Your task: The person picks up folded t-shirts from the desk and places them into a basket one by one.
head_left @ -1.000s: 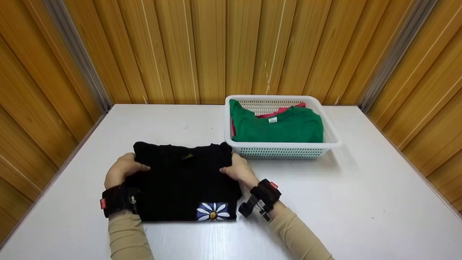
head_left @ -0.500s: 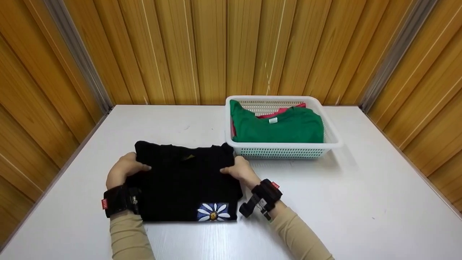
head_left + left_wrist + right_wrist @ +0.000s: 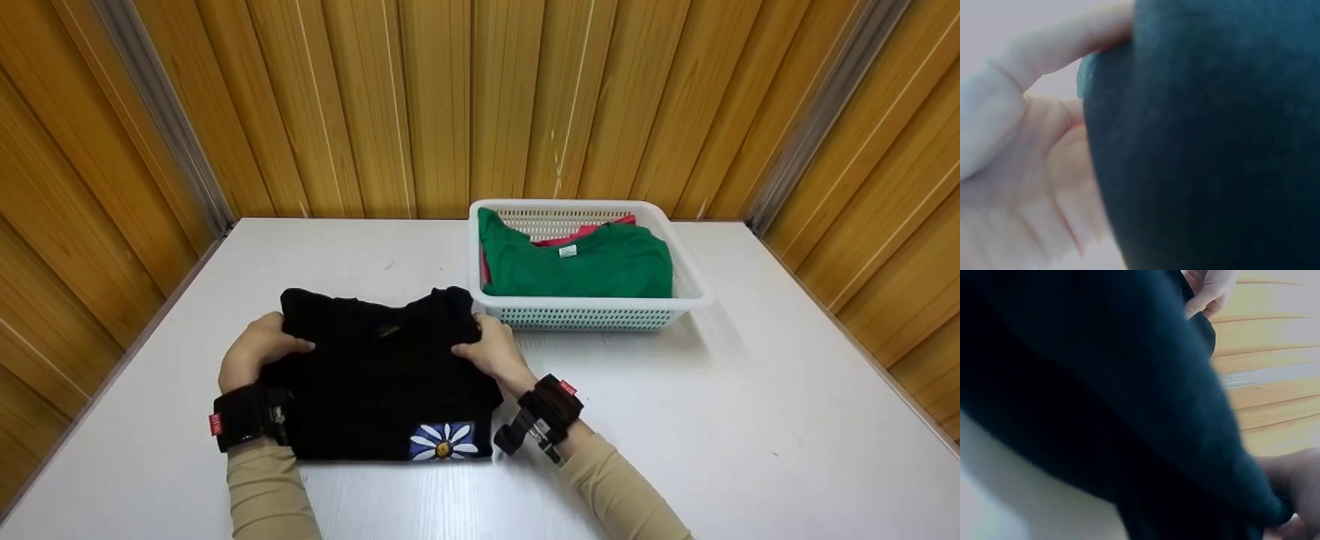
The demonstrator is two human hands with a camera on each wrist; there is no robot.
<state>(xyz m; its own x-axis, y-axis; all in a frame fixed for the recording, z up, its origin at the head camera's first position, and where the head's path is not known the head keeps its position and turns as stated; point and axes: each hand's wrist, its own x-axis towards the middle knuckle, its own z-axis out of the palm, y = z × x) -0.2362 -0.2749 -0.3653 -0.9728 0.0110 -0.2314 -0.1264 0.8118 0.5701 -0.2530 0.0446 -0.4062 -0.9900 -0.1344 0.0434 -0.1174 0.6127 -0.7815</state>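
A folded black T-shirt (image 3: 375, 382) with a white daisy print (image 3: 444, 441) at its lower right lies before me, its neckline at the far side. My left hand (image 3: 259, 349) grips its left side, thumb on top and the other fingers beneath. At the opposite side my right hand (image 3: 495, 351) pinches the cloth the same way. In the left wrist view the dark shirt (image 3: 1202, 135) passes between thumb and fingers. Dark cloth (image 3: 1129, 394) fills much of the right wrist view, with the left hand (image 3: 1213, 292) at its far end.
Just behind the shirt's right corner stands a white plastic basket (image 3: 585, 302), holding a folded green shirt (image 3: 592, 266) and a pinkish-red garment (image 3: 551, 241) under it. All of this is on a white table (image 3: 750, 420), with wood-patterned walls (image 3: 442, 105) at the back and sides.
The shirt's right far corner has bunched slightly and shifted a little left and away, along with my right hand. My left hand stays almost where it was.
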